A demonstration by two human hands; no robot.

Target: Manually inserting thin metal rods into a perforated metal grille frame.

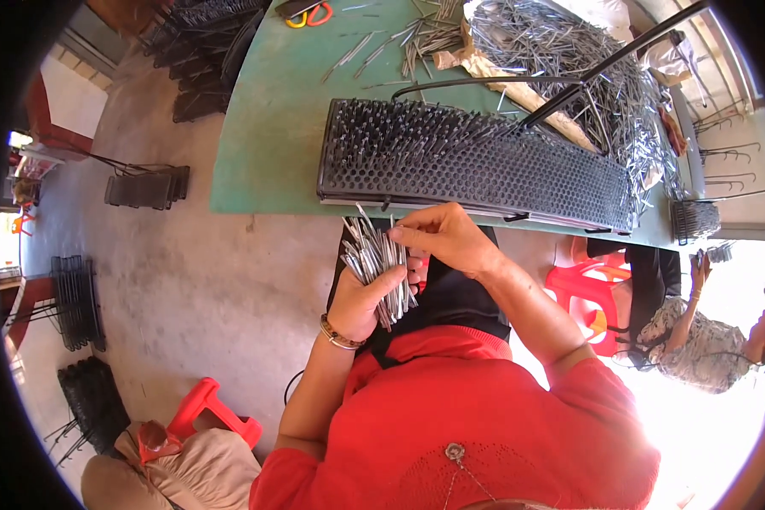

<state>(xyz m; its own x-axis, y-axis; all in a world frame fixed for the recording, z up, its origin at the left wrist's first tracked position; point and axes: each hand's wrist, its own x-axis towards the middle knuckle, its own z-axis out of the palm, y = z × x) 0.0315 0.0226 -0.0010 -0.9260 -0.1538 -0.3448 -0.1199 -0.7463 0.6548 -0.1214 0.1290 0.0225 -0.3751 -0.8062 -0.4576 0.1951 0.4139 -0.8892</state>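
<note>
My left hand [354, 299] is wrapped round a thick bundle of thin silvery metal rods [378, 255], held in front of my lap just below the table edge. At the bundle's upper end my right hand [452, 242] pinches with thumb and forefinger at a rod's tip. Its other fingers are curled. Right beyond both hands, a long black rack [484, 174] full of round holes lies along the table edge. Many rods stand in the holes of its left and far part; the near and right holes look bare. A bent black metal handle [561, 102] rises from the rack.
A large heap of loose rods [552, 51] lies on torn brown paper at the back right of the green table [263, 161]. Scissors [319, 14] lie at the far left edge. Red stools [588, 293] and a seated person [697, 344] are at right. Black racks [76, 302] stand left.
</note>
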